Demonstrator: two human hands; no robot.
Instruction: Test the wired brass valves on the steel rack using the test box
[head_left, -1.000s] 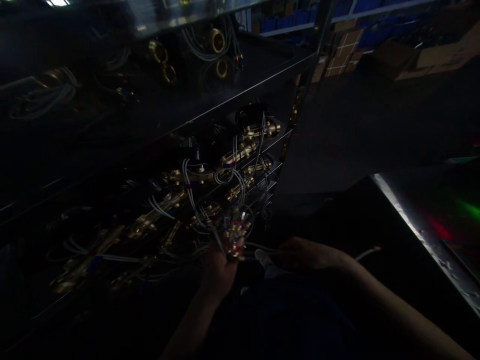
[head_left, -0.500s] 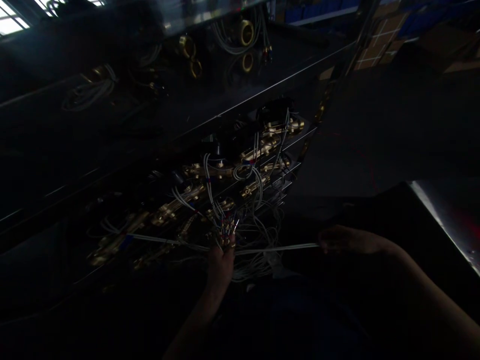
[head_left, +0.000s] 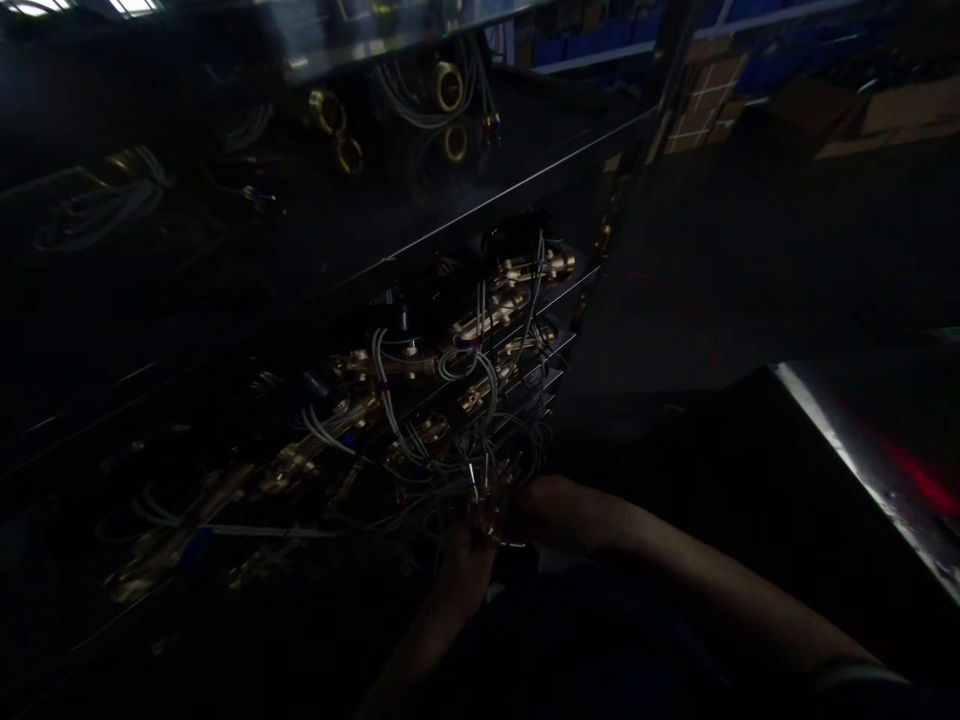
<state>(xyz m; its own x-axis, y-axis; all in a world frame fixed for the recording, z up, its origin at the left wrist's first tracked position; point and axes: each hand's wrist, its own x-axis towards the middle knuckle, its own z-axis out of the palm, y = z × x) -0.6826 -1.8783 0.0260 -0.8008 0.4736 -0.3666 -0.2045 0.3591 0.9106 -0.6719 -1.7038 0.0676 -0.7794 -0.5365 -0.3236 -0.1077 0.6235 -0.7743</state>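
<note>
Low in the dim head view, my left hand [head_left: 466,565] is closed around a bunch of cable ends [head_left: 486,500] with small metal tips. Beside it my right hand [head_left: 559,510] reaches in from the right, its fingers curled at the same bunch; what they grip is too dark to make out. Pale grey cables [head_left: 262,531] run from the bunch leftwards to brass valve bodies [head_left: 292,465] lying in a row. More brass fittings [head_left: 405,365] with looped cables and red and blue marks lie just beyond my hands.
Above the row is a dark shelf with brass rings [head_left: 448,88] and coiled cables [head_left: 112,205]. A metal-edged surface [head_left: 847,450] stands at the right. Cardboard boxes [head_left: 705,95] and blue bins [head_left: 600,40] are at the back right.
My right hand has come in from the right, where it was drawing out a cable, to the bunch at my left hand. The view has shifted, so the shelf and fittings sit further left.
</note>
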